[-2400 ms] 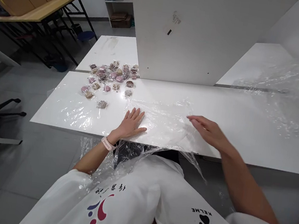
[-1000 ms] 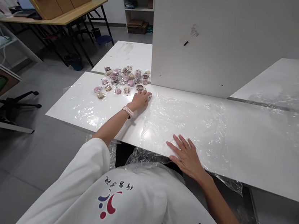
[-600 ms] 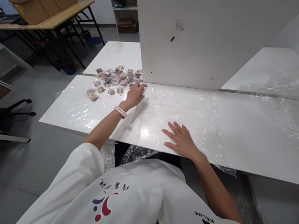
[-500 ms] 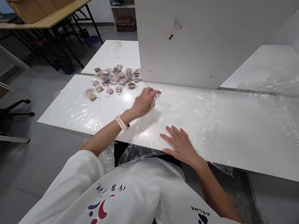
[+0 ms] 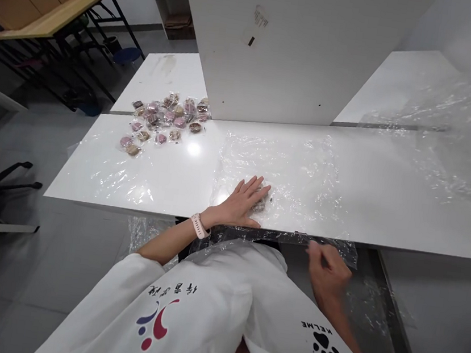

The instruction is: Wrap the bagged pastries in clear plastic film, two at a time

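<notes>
Many small wrapped pieces (image 5: pixel 169 117), pink, brown and tan, lie clustered on the left side of the white bench (image 5: pixel 388 195), seen from the head camera. Near the front edge, the left hand (image 5: pixel 238 202), a pale pink band (image 5: pixel 199 226) at its wrist, lies with fingers spread, partly covering one patterned piece (image 5: pixel 261 203) on a clear plastic sheet (image 5: pixel 284 165). Beside the edge, the right hand (image 5: pixel 329 271) is curled and blurred; whether it grips any plastic cannot be told.
</notes>
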{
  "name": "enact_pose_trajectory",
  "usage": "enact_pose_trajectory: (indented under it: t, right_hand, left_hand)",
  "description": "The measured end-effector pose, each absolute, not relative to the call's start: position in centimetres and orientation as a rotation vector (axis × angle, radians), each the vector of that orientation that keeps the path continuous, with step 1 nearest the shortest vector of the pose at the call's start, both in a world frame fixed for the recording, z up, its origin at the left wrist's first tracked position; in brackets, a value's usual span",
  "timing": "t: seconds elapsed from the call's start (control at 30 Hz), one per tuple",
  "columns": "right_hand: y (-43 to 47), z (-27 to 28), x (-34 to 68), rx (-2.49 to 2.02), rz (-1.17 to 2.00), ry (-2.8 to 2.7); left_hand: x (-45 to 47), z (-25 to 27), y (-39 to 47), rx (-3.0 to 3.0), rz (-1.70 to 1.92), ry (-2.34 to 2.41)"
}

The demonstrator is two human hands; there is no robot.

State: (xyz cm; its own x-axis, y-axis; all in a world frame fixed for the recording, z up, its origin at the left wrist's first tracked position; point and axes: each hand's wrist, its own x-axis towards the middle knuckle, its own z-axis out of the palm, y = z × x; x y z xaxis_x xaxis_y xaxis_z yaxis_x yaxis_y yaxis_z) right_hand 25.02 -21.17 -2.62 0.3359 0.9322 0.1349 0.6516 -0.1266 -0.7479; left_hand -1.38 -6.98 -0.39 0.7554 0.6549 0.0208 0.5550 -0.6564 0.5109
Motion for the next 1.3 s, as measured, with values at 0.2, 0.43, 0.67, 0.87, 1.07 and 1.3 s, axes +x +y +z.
enact_pose_trajectory:
  t: [0.2,0.43,0.67,0.87,1.07,1.3]
  right_hand:
    - [-24.2,-7.5,25.7,-1.731,1.256,-0.441]
    - [-20.5,-7.7,25.1,-1.401,1.223,-0.272]
    - [-19.9,-6.4,25.0,-1.286,1.294,-0.158]
    - [-21.4,-5.0,24.8,-1.257,1.453,-0.356]
    - [-20.8,-5.6,24.0,-1.452,1.561,-0.591]
    - [-19.7,-4.5,21.9,-1.363,1.672,-0.601]
  left_hand:
    - [-1.8,-0.6,-9.9,2.411,0.379,1.037]
    - [-1.3,-1.4,-10.0,2.490,0.429,0.860]
    - [2.3,-0.7,-9.0,2.546,0.316,0.567]
    - [-1.4,0.9,-13.2,2.662,0.217,0.717]
    - [-10.7,-1.0,-18.1,2.662,0.036,1.358]
    - [-12.7,-3.8,-18.2,2.739,0.429,1.464]
